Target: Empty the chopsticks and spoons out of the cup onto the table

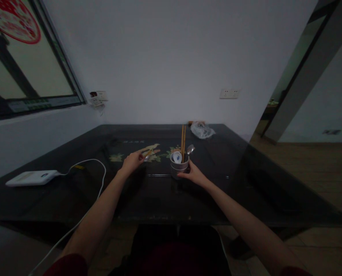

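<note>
My right hand (194, 174) grips the side of a light-coloured cup (179, 167), thumb across its front and fingers round the right side. Upright in the cup stand a pair of wooden chopsticks (183, 140), a metal spoon (190, 149) leaning right and a white spoon (177, 157) with a blue mark. To the left, my left hand (133, 161) is pinched closed above the table on a small utensil (147, 157). It has a shiny metal part and a yellowish part; its exact kind is unclear in the dim light.
The dark glossy table (165, 205) bears a printed flower pattern. A crumpled clear plastic bag (202, 130) lies at the back. On the left sits a white power bank (33, 178), its white cable (105, 172) running past my left forearm. A dark long object (270, 189) rests at right.
</note>
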### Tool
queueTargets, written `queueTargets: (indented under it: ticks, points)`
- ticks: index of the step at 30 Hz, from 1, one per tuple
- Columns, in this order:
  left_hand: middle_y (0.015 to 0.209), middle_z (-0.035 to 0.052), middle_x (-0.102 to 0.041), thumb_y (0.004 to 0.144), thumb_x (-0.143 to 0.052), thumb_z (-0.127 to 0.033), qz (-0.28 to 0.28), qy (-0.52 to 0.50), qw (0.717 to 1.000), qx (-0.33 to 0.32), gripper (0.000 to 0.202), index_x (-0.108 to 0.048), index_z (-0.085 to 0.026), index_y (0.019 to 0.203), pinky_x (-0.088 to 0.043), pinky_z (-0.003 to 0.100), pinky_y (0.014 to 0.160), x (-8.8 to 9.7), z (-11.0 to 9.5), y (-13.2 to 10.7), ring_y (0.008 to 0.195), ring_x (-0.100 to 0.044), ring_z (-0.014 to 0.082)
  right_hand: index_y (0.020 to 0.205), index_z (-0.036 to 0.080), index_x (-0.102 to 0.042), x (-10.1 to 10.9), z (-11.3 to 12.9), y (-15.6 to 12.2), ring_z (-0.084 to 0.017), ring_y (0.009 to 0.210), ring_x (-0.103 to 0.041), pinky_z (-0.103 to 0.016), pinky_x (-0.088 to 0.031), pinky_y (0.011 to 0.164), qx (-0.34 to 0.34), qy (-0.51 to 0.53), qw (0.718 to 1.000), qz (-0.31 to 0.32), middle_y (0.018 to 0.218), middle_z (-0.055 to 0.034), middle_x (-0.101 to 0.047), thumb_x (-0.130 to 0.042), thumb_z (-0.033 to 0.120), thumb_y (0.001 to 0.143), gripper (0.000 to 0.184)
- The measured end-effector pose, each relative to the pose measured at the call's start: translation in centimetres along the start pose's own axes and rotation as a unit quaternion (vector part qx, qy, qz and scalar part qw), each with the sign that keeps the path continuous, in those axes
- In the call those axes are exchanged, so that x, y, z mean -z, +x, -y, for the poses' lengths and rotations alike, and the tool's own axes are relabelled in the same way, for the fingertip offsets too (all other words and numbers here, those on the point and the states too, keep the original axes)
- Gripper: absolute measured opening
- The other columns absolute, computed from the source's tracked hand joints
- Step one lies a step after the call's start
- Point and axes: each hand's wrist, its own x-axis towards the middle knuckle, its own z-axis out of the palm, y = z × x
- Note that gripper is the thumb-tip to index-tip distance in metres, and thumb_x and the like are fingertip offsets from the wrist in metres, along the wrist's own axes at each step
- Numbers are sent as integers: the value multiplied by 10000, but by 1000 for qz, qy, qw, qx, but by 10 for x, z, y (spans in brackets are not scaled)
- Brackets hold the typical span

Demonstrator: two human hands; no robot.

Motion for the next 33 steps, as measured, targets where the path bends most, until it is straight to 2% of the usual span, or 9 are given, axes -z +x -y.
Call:
queueTargets:
  ticks: [5,10,20,28,33]
  points:
    - [966,27,-696,798,-563,-422,22,11,1000,-8,226,-671,-277,934,-464,248,720,-8,-10,-3,867,-643,201,1257,200,-452,0,-1,0,-252,1176,-527,-437,-382,1041,-11,-5,1000,-5,1274,-106,-554,-814,294,583,770]
    - [958,24,-688,778,-581,-420,37,30,999,-4,220,-666,-279,924,-465,267,730,-9,-11,-6,853,-639,213,1261,203,-445,-1,1,0,-241,1173,-531,-414,-397,1031,-8,11,1000,-1,1290,-105,-541,-813,291,584,775]
    - [1017,56,-663,783,-599,-428,25,22,999,-17,270,-611,-227,964,-462,299,754,-6,-12,-7,900,-617,225,1251,200,-450,0,-2,0,-242,1161,-539,-413,-408,1020,-7,-1,1000,-6,1272,-102,-555,-815,293,580,769]
    - [1027,77,-659,784,-600,-398,24,13,999,-24,238,-612,-224,945,-466,310,766,-13,1,-1,950,-618,257,1225,189,-453,0,-5,2,-248,1129,-561,-414,-431,996,-15,6,1000,-1,1248,-110,-566,-820,295,573,755]
    - [1002,73,-662,748,-627,-392,23,-7,999,-43,292,-605,-231,990,-489,329,737,-10,8,1,929,-626,252,1220,191,-448,-1,-3,1,-244,1131,-560,-409,-435,993,-15,25,1000,7,1254,-115,-559,-815,291,577,747]
